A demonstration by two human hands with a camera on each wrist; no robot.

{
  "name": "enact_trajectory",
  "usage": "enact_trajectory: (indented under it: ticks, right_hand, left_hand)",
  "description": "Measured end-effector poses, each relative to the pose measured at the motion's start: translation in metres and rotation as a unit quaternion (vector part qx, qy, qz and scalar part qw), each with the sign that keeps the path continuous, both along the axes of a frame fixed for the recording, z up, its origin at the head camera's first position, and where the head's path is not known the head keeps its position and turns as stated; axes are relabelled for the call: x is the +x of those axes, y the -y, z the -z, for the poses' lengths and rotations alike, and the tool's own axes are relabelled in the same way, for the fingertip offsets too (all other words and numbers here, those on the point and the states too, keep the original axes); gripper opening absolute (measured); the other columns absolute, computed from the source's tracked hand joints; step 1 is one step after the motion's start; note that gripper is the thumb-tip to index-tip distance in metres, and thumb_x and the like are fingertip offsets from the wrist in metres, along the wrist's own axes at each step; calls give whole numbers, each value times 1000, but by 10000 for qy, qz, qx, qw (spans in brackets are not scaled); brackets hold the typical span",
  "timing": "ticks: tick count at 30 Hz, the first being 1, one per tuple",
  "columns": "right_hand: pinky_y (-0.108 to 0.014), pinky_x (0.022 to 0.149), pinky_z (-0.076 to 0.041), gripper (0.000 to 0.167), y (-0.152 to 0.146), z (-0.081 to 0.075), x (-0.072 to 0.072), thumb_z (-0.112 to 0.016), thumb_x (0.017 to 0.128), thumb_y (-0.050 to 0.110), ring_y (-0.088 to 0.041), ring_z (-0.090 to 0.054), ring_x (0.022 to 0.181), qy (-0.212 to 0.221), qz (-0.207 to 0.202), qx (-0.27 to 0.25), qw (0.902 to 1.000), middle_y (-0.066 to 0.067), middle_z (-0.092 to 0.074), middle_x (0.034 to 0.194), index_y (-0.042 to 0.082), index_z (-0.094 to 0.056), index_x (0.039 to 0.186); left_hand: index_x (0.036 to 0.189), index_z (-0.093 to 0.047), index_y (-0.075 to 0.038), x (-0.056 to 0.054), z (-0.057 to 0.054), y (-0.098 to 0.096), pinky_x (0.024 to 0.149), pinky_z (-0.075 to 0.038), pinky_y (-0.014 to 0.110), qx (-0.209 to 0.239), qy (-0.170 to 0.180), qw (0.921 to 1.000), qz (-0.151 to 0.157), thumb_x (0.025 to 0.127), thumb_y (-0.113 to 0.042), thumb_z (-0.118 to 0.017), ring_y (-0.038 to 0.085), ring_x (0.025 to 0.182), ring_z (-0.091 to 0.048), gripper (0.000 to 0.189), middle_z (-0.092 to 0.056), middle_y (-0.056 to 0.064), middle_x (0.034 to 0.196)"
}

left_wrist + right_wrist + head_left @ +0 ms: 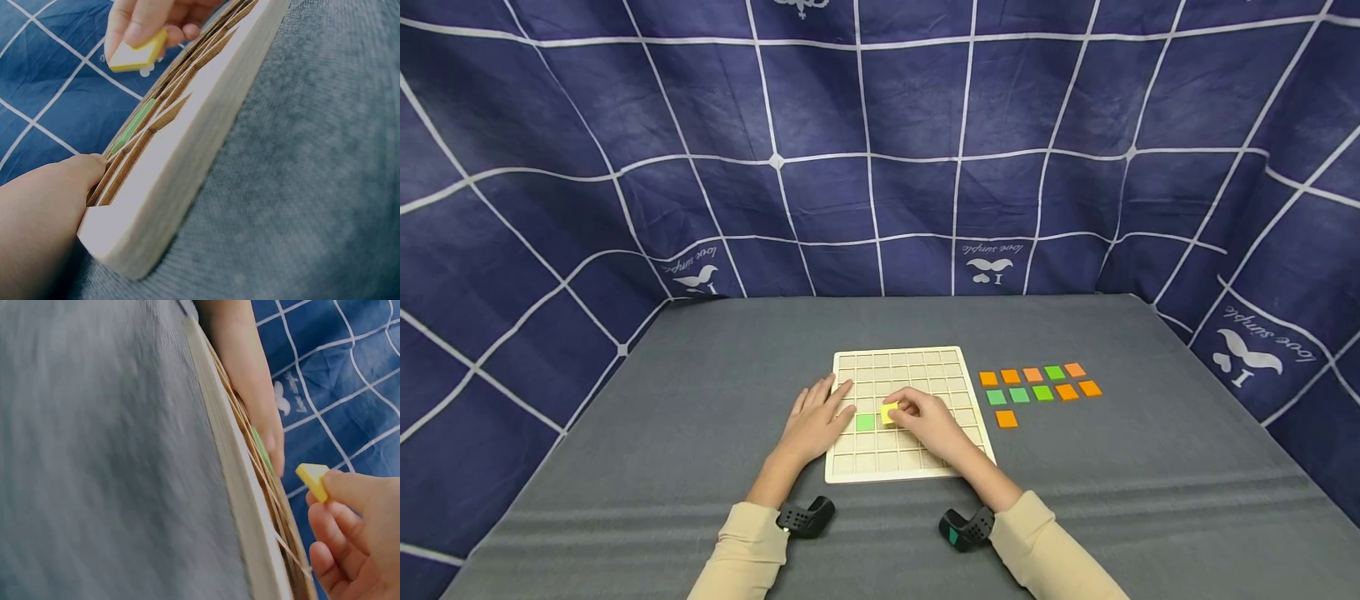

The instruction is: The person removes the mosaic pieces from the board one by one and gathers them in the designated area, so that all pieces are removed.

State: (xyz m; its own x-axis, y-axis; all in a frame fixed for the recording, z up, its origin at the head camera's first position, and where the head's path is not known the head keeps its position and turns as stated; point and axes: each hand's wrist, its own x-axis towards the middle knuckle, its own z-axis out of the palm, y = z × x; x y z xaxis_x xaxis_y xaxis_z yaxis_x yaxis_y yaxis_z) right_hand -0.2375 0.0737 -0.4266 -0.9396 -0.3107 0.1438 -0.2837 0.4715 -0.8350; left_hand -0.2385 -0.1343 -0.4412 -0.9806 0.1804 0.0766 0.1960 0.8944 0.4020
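Observation:
A pale wooden grid board (904, 477) lies on the grey cloth, divided into square cells by thin raised strips. One green tile (865, 422) sits in a cell left of the board's middle. My right hand (929, 423) pinches a yellow square tile (311, 480) between thumb and fingers; both wrist views show it held above the board. My left hand (814, 422) rests on the board's left edge with fingers spread, thumb near the green tile. In the left wrist view the left hand's fingertips are hidden behind the board's rim.
Right of the board lie several loose square tiles in rough rows: orange tiles (1006, 419), bright green tiles (1042, 393), teal-green tiles (996, 397) and salmon tiles (1075, 369). A dark blue curtain (910, 200) with white lines stands behind the grey-covered table (737, 333).

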Motion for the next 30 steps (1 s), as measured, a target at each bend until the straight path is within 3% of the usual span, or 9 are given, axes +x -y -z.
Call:
enact_trajectory:
  ticks: [10,15,30]
  right_hand:
    - [-21,56,-42,18,-35,-24,0,-62,86,20,-10,-52,66,-249,319,-92,9991,-2,-61,80,16,-66,103]
    - [-20,59,-44,19,-62,-24,3,-62,86,23,-8,-53,69,-497,591,169,9969,-3,-62,83,15,-66,103]
    - [-20,57,-44,30,-138,-11,15,-56,89,34,-6,-52,69,-438,1671,769,9820,-6,-61,89,13,-63,108]
  left_hand:
    - [143,-31,-22,0,1,-1,114,-8,50,63,24,9999,117,95,-43,-36,30,140,-17,52,-20,11,151]
    - [143,-31,-22,-1,1,1,114,-8,49,14,-25,10000,95,95,-44,-36,30,140,-18,53,-22,11,151]
    - [143,-31,-22,-1,2,1,114,-8,49,25,-28,9999,94,95,-44,-36,30,140,-18,53,-22,12,151]
